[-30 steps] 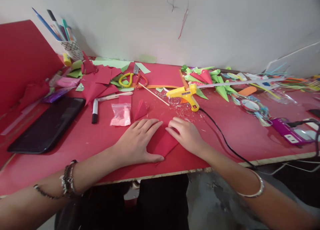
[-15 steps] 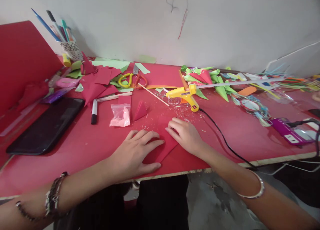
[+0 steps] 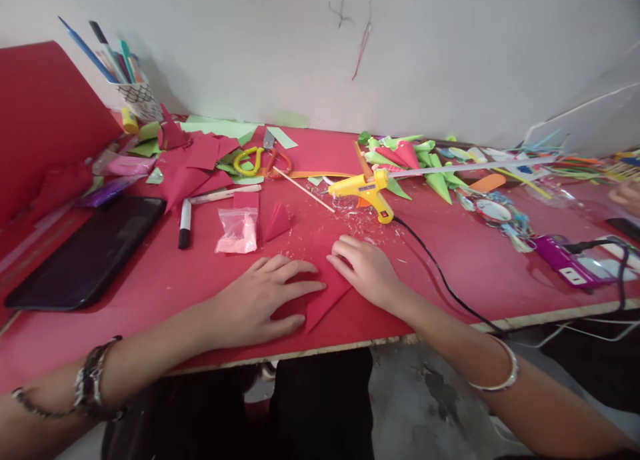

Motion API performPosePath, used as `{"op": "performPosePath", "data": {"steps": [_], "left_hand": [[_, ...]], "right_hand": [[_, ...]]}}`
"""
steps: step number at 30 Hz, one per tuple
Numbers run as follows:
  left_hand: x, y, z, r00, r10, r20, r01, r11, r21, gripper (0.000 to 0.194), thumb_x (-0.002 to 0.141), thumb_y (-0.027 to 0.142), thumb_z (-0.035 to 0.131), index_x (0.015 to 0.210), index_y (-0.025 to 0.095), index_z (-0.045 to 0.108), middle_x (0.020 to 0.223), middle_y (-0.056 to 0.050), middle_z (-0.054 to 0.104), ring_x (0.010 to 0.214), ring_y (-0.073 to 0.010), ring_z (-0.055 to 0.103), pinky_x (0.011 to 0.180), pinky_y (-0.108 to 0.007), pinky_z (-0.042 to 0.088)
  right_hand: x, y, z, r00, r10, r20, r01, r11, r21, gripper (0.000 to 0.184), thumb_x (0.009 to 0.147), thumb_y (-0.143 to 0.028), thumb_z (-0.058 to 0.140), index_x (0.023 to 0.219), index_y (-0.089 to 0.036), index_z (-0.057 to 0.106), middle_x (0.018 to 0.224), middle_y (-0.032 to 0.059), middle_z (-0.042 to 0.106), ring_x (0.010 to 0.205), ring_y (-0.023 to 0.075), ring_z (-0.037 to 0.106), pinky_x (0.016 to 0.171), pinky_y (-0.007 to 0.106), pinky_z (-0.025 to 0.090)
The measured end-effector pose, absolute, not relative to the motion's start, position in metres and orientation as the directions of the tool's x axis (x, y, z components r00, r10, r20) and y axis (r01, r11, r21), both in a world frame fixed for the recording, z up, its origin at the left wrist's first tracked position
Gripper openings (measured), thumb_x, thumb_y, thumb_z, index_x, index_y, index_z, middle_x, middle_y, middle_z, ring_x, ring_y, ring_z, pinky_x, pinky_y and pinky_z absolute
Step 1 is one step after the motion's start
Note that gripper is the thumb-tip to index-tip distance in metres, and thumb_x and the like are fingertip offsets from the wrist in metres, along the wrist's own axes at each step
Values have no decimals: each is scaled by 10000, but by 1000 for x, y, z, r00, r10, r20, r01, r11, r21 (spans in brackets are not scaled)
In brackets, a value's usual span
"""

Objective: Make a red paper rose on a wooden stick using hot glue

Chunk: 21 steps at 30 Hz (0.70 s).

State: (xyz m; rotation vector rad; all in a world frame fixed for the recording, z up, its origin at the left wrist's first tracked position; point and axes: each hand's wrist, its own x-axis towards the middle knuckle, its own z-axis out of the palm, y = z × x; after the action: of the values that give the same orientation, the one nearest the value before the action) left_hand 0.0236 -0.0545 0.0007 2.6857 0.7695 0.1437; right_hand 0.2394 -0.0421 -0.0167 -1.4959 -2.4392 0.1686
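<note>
Folded red paper (image 3: 327, 299) lies on the red tabletop near its front edge, its fold running slantwise between my hands. My left hand (image 3: 265, 299) is flat and open at its left side, fingers spread, with the fingertips touching the paper. At the upper right of the paper, my right hand (image 3: 367, 270) has its fingers curled together and pressed on the sheet. The paper's colour nearly matches the table, so its far edges are hard to make out. Beyond my hands lie a small folded red paper piece (image 3: 277, 221) and a plastic bag of pink material (image 3: 239, 231).
A yellow glue gun (image 3: 367, 192) lies ahead, its black cord (image 3: 440, 273) trailing right to a purple power strip (image 3: 565, 263). Scissors (image 3: 250, 160), green paper cones (image 3: 437, 179), a marker (image 3: 185, 225) and a phone (image 3: 87, 253) lie around. Another person's hand (image 3: 627, 197) shows far right.
My left thumb has drawn back to the left, baring more of the folded paper's lower corner. My right hand keeps its place on the paper. The view has shifted slightly.
</note>
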Motion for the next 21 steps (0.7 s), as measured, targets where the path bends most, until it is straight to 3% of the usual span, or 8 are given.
{"op": "performPosePath", "data": {"steps": [6, 13, 21], "left_hand": [[13, -44, 3, 938, 346, -9, 339, -914, 223, 447, 861, 223, 386, 1263, 412, 334, 1365, -1, 316, 1070, -211, 388, 876, -348, 324], [13, -44, 7, 954, 298, -34, 300, -949, 92, 485, 852, 184, 402, 1253, 446, 325, 1378, -20, 302, 1052, -220, 418, 844, -350, 351], [14, -46, 8, 948, 317, -38, 320, -941, 108, 488, 849, 162, 410, 1233, 458, 352, 1377, 1, 315, 1076, -217, 432, 870, -352, 348]], "right_hand": [[240, -42, -18, -426, 886, 180, 854, 460, -243, 230, 869, -278, 381, 669, -176, 429, 692, -15, 450, 614, 91, 436, 543, 216, 239], [240, -41, -17, -437, 882, 178, 852, 469, -232, 235, 873, -267, 368, 660, -177, 409, 683, -19, 438, 603, 90, 424, 537, 217, 228], [239, -41, -17, -432, 884, 177, 857, 464, -226, 232, 872, -260, 363, 665, -175, 425, 688, -15, 450, 597, 91, 422, 533, 223, 218]]}}
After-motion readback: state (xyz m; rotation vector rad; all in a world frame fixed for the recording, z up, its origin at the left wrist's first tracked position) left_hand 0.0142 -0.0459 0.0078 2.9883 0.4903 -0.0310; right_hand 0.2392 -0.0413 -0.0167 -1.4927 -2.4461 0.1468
